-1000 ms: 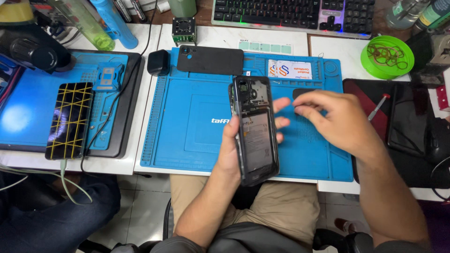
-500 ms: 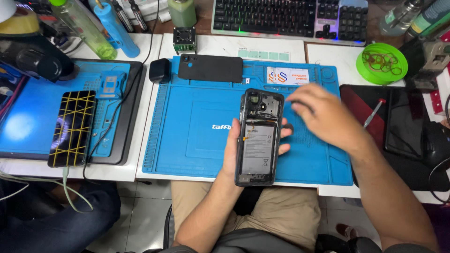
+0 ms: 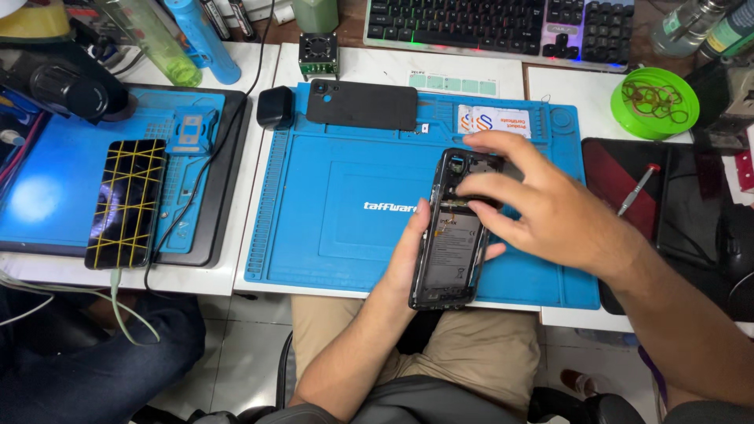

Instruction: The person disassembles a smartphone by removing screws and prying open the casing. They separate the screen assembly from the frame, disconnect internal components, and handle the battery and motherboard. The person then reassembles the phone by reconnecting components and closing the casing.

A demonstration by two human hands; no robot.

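Even, bright overhead light fills the bench, with soft, short shadows under the right hand (image 3: 550,208) and along the blue work mat (image 3: 338,212). A pale glare patch sits on the blue pad (image 3: 35,196) at far left. The keyboard (image 3: 503,27) glows with coloured backlight. Focus is sharp mid-frame; the edges bow slightly, perhaps from a wide lens. Below the table it is dim.

Matt blue rubbery mat (image 3: 314,235), glossy black phone frame (image 3: 449,243), shiny green plastic bowl (image 3: 628,118).
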